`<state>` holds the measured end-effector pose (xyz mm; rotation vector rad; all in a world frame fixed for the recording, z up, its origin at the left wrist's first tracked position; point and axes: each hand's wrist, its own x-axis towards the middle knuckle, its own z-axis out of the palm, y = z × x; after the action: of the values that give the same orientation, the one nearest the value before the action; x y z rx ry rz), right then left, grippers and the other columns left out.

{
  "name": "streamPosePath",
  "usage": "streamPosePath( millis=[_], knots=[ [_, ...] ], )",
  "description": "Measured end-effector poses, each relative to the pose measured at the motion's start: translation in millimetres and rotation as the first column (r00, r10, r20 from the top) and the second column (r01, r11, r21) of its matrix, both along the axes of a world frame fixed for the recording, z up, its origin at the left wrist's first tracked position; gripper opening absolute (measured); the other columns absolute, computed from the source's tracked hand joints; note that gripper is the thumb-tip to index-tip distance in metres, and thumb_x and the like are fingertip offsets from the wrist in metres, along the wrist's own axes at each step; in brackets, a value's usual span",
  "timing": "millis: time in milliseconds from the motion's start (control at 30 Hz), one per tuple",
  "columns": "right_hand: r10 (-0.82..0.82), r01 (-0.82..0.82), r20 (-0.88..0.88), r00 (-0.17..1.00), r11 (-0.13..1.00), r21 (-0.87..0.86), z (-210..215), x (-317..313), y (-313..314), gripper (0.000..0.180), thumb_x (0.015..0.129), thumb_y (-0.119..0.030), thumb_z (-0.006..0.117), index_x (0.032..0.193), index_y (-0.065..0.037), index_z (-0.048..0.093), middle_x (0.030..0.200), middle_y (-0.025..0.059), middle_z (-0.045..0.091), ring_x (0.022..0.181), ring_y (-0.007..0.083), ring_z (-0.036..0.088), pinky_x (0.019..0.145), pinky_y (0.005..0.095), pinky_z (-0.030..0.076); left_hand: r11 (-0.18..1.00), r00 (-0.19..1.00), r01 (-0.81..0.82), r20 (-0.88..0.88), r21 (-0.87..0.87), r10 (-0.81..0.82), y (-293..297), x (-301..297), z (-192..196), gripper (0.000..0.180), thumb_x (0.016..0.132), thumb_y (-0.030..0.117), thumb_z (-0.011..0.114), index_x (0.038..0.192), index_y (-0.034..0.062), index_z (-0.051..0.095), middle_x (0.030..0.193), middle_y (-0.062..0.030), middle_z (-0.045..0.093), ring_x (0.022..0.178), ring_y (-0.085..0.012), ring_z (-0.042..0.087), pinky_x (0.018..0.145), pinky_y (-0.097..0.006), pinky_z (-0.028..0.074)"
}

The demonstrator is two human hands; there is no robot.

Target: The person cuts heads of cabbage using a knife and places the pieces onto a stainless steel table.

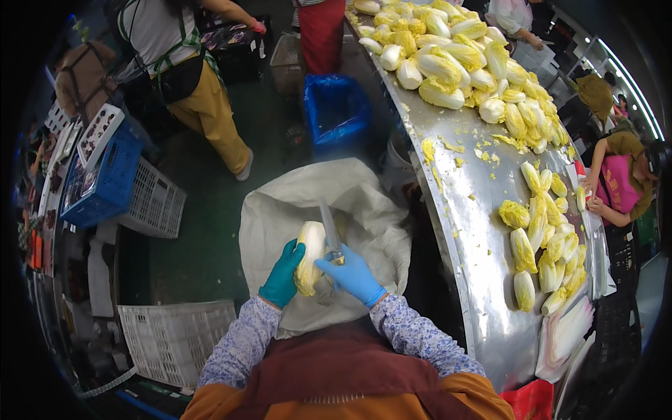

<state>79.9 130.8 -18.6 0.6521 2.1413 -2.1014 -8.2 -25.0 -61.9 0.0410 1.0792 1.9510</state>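
My left hand (282, 274), in a green glove, is closed around a napa cabbage (310, 253) with its white base pointing up and away from me. In a blue glove, my right hand (352, 275) grips a knife (330, 229) by its handle, the blade pointing away beside the cabbage. Blade and cabbage are close together; whether they touch I cannot tell. Beneath both hands gapes a large white woven sack (280, 192), its inside partly hidden by my hands.
On my right stands a metal table (483, 280) with a big heap of napa cabbages (448, 63) and a smaller group (549, 238). A blue-lined bin (336, 112) is ahead. White crates (175, 339) and a blue crate (101, 178) stand left. Several people work around.
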Motion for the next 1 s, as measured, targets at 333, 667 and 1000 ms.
streamPosePath(
  millis=[333, 667, 1000],
  knots=[
    [0.021, -0.016, 0.074, 0.997, 0.998, -0.068, 11, 0, 11, 0.060, 0.078, -0.041, 0.073, 0.116, 0.001, 0.050, 0.085, 0.0068, 0.059, 0.063, 0.0120, 0.057, 0.051, 0.0253, 0.048, 0.994, 0.942, -0.087, -0.330, -0.060, 0.063, 10, 8, 10, 0.050, 0.098, 0.036, 0.047, 0.138, 0.0076, 0.034, 0.124, -0.0092, 0.050, 0.112, -0.0173, 0.051, 0.096, -0.032, 0.044],
    [0.200, -0.208, 0.059, 0.978, 0.958, 0.199, -1, 9, 16, 0.055, 0.077, -0.039, 0.071, 0.111, -0.001, 0.052, 0.086, 0.0105, 0.059, 0.072, 0.0164, 0.059, 0.062, 0.0292, 0.048, 0.975, 0.925, 0.073, -0.351, -0.208, -0.144, 4, 13, 8, 0.060, 0.083, 0.028, 0.072, 0.129, 0.0011, 0.044, 0.116, -0.0099, 0.058, 0.103, -0.0184, 0.058, 0.088, -0.033, 0.048],
    [0.119, -0.142, 0.091, 0.989, 0.938, 0.315, 6, 13, 19, 0.069, 0.076, -0.038, 0.074, 0.127, 0.001, 0.048, 0.101, 0.0183, 0.065, 0.085, 0.0251, 0.065, 0.078, 0.0335, 0.050, 0.834, 0.644, -0.408, -0.765, -0.371, -0.026, -19, -26, 6, 0.060, 0.078, 0.037, 0.074, 0.119, 0.0008, 0.049, 0.096, -0.0120, 0.062, 0.086, -0.0258, 0.064, 0.074, -0.037, 0.053]
  ],
)
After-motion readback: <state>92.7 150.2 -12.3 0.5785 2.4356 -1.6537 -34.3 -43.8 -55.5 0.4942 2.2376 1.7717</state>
